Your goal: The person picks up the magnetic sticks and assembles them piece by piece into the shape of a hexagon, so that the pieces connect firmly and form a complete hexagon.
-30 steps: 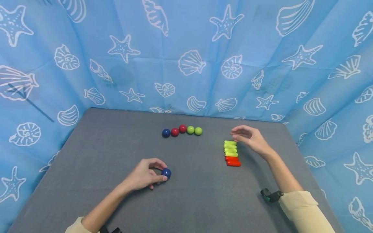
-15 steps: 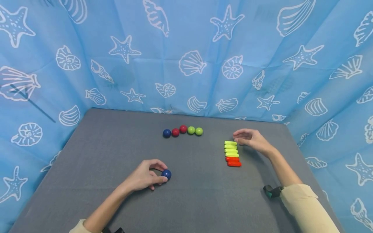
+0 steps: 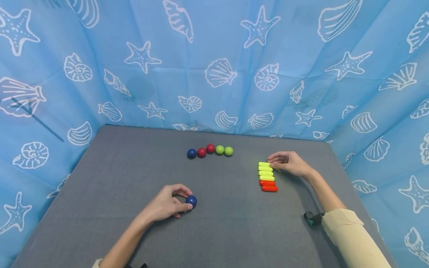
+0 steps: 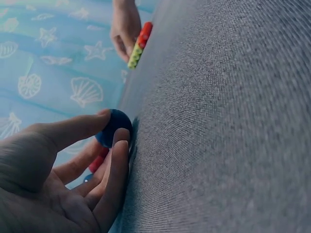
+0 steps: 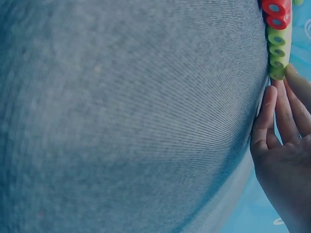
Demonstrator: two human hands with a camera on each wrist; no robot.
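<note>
A hand could pass over the grey table (image 3: 231,223) between the blue ball (image 3: 191,201) in the left hand (image 3: 167,203) and the cylinders (image 3: 266,173). Those lie side by side, an obstacle at right, with the right hand (image 3: 289,163) at their far end. Beyond, the row of balls (image 3: 210,148) stands in the way, backed by the curtain (image 3: 214,93).

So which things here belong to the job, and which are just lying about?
In the job, by the look of it:
held ball, pinched by the left hand
farthest yellow tube, at the right hand

Probably just lying about, neither held:
row of five balls
other tubes, yellow and red
</note>
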